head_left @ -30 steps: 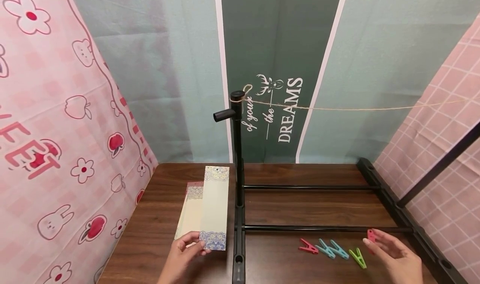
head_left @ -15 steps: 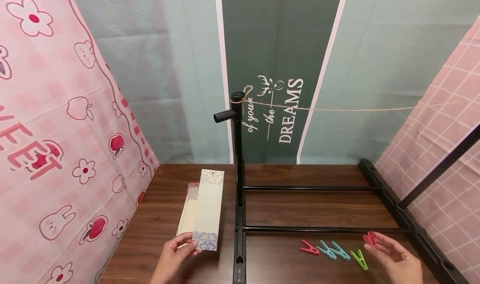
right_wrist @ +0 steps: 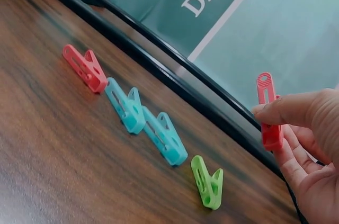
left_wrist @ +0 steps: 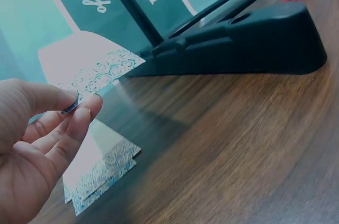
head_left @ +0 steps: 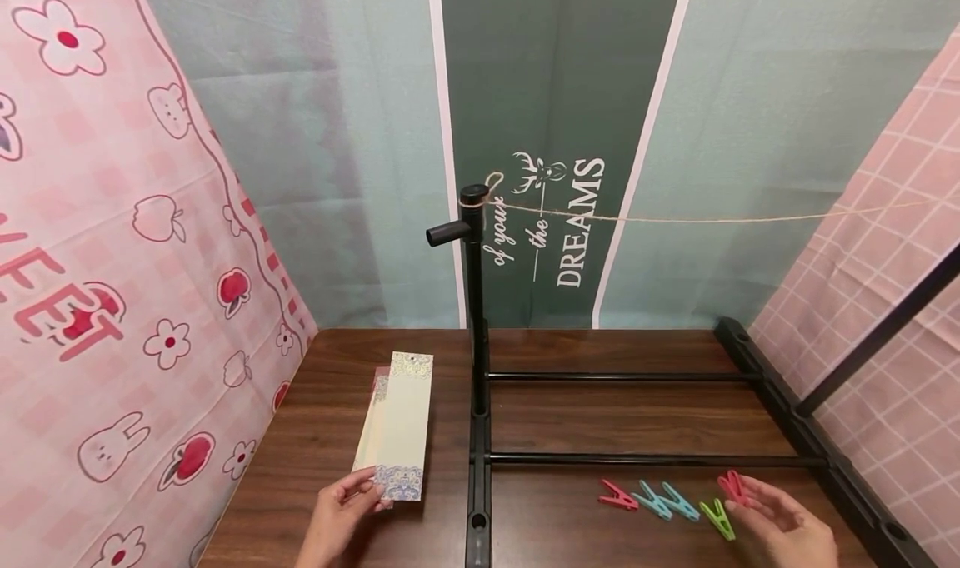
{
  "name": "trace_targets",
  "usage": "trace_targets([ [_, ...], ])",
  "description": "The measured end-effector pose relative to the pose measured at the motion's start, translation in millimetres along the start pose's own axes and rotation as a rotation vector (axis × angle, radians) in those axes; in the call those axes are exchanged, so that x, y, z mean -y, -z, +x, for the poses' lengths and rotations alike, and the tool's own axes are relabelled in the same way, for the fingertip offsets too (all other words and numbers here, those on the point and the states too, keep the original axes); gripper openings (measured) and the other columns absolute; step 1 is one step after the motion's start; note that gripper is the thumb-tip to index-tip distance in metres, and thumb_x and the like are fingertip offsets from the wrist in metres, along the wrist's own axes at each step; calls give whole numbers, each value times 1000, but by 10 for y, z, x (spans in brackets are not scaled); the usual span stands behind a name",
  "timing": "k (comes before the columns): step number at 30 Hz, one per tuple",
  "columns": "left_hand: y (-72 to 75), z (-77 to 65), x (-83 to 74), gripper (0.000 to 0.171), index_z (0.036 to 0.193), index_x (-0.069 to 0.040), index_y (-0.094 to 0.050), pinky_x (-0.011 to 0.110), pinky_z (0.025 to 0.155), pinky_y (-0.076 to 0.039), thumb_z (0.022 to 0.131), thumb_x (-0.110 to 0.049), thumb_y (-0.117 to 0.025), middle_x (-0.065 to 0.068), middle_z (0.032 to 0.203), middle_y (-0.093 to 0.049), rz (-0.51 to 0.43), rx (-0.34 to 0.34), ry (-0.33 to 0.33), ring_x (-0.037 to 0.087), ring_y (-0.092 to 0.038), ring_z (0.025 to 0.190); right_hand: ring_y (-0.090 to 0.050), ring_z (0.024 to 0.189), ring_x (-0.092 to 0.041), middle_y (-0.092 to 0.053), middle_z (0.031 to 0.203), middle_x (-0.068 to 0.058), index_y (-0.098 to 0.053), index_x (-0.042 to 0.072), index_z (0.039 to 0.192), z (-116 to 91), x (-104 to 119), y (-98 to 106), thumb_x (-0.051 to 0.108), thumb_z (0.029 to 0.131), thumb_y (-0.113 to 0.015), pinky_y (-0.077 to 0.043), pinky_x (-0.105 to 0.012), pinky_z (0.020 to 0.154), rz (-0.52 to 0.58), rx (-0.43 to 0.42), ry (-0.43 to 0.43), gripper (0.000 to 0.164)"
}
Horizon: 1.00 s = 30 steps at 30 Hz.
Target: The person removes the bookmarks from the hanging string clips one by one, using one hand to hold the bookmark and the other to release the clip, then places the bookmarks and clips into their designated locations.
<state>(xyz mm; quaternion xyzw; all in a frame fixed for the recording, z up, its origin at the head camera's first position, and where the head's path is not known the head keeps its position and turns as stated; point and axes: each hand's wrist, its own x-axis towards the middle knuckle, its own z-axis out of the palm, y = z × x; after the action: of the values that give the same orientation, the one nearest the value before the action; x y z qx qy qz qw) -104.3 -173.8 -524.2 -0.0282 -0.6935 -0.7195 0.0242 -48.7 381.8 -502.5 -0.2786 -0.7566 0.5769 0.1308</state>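
My left hand [head_left: 341, 510] pinches a white bookmark [head_left: 405, 426] with patterned ends by its lower left corner. In the left wrist view the bookmark [left_wrist: 90, 62] is raised above a small stack of similar bookmarks [left_wrist: 103, 173] on the table. My right hand [head_left: 787, 518] holds a red clothespin [head_left: 732, 488] between thumb and fingers, and the right wrist view shows that clothespin [right_wrist: 269, 113] upright. Left of this hand lie a green clothespin [right_wrist: 207, 182], two blue clothespins, the nearer blue clothespin [right_wrist: 165, 136] beside it, and another red clothespin [right_wrist: 85, 69].
A black rack post [head_left: 476, 301] rises from the table [head_left: 600, 418], with a twine line [head_left: 712, 219] tied at its top and stretching right. Low crossbars [head_left: 652, 459] join its two feet. Pink printed cloth [head_left: 165, 260] hangs at the left, green fabric behind.
The left hand has drawn the bookmark leftward and lower, over the stack. The red clothespin has turned in the right hand and shifted slightly left and down.
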Motion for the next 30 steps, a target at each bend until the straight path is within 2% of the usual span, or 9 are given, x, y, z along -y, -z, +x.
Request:
trace_targets([
  [5,43,36,100,33,113,31,-46,25,64,-56,85,19,-59,18,83,-61,7,-51,34,14,-67,67,-64,71,4,-69,78,16,-76,20,94,27,-62,3,13,70,-89,-50,-13,60,19,1,4,28],
  [8,68,41,142,35,114,31,-44,26,65,-57,85,19,-59,18,82,-61,-16,-59,62,16,-68,66,-64,70,4,-68,78,17,-75,23,91,41,-101,5,11,69,-89,-51,-13,59,33,-8,16,29],
  [12,99,44,174,39,117,29,-44,28,65,-57,85,17,-61,18,82,-64,-21,-76,118,18,-69,67,-64,68,4,-67,76,18,-72,31,84,63,-158,10,11,68,-90,-51,-14,59,20,-26,15,31],
  [14,113,48,188,39,118,28,-46,28,65,-57,85,16,-62,19,81,-65,-5,-92,140,18,-68,66,-64,68,3,-67,76,17,-72,29,84,83,-188,12,9,68,-89,-51,-14,59,24,-27,10,31],
  [16,125,53,202,38,117,27,-47,28,64,-57,85,16,-63,21,82,-66,20,-107,155,18,-68,66,-63,68,4,-67,76,18,-71,28,84,99,-220,12,12,69,-89,-51,-14,59,-19,-38,6,29],
  [18,139,54,215,38,117,27,-47,28,63,-57,85,16,-63,22,82,-66,39,-114,165,19,-68,65,-63,68,5,-67,76,18,-71,25,85,114,-245,12,14,68,-90,-51,-15,59,-51,-45,-14,28],
  [20,151,57,228,38,117,27,-47,28,63,-57,85,16,-63,23,82,-66,48,-115,171,20,-69,65,-62,68,5,-68,76,15,-72,14,93,127,-265,12,15,68,-90,-51,-15,59,-76,-48,-29,30],
  [25,177,71,250,39,118,28,-45,28,64,-57,85,16,-62,23,82,-66,46,-110,189,21,-69,66,-62,67,4,-68,75,11,-64,-12,109,155,-307,-6,12,69,-89,-52,-16,58,-119,-54,-35,53],
  [30,188,78,245,39,119,27,-47,28,63,-57,84,17,-62,21,82,-66,64,-137,242,21,-69,66,-62,65,2,-70,78,0,-58,-17,116,177,-352,-28,9,70,-87,-52,-18,57,-150,-41,-61,61],
])
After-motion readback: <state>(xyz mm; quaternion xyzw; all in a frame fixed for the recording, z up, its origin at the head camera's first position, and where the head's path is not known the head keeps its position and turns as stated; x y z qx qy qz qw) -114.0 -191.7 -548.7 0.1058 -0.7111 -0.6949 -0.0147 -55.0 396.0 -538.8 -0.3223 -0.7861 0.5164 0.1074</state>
